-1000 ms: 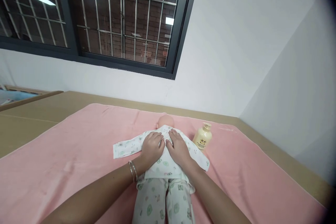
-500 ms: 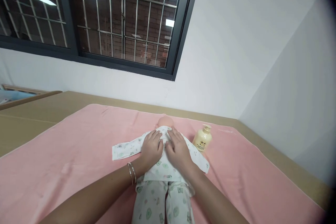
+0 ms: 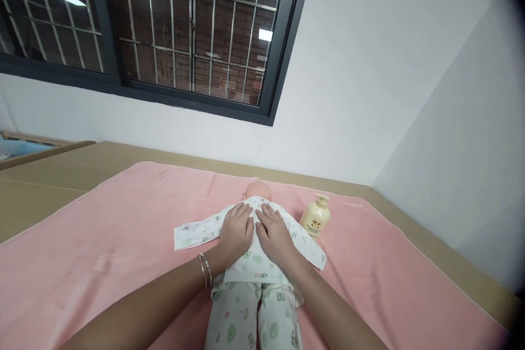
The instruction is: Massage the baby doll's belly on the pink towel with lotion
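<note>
A baby doll [image 3: 257,269] in white printed pyjamas lies on a pink blanket [image 3: 135,213], its bald head [image 3: 258,190] toward the wall and its sleeves spread to both sides. My left hand [image 3: 237,231] rests flat on the left side of the doll's upper back, holding nothing. On the right side lies my right hand [image 3: 275,235], also flat with the fingers stretched toward the head. Both thumbs point inward, a small gap between them. Two thin bracelets [image 3: 205,269] circle my left wrist. The doll's trouser legs [image 3: 233,317] run down between my forearms.
A yellow pump bottle [image 3: 315,217] stands on the blanket just beyond the doll's right-hand sleeve. Tan surface edging [image 3: 324,179] borders the blanket along the white wall [image 3: 336,93]. Above is a dark-framed window [image 3: 197,101] with metal bars. A wooden rail [image 3: 49,154] shows at far left.
My right hand has slid slightly down and inward on the doll's back. The left hand stays in nearly the same place.
</note>
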`<state>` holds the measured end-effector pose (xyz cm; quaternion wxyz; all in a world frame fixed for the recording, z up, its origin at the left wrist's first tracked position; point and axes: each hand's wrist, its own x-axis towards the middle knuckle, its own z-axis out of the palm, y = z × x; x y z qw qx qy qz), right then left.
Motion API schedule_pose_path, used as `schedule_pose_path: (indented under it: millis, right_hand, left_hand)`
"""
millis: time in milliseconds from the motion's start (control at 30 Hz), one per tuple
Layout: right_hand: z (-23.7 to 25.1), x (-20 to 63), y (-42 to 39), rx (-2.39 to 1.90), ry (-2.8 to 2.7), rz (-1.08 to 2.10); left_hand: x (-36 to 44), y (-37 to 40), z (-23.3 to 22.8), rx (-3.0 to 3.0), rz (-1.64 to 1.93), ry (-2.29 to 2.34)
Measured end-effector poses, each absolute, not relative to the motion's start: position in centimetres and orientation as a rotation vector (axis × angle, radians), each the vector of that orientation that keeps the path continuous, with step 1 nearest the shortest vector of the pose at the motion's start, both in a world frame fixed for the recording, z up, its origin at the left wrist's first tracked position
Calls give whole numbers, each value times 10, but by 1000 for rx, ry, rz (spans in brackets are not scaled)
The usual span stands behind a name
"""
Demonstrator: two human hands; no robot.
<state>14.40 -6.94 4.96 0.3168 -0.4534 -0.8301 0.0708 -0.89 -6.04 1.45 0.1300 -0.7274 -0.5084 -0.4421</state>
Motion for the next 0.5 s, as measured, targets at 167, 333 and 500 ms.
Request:
schedule_pose_path:
  millis: [167,333,500]
  right_hand:
    - [57,147,-71,-1220,-2094,88]
    - [73,151,-75,-1220,-2317,181]
    - [122,192,-81,-1266,-2210,264]
  left_hand:
    - [-10,-59,14,-2124,-1284,-1482]
    - [-10,-59,16,-2148,-1252,-1516]
    - [-9,-61,24,-2186,-1101,-1585]
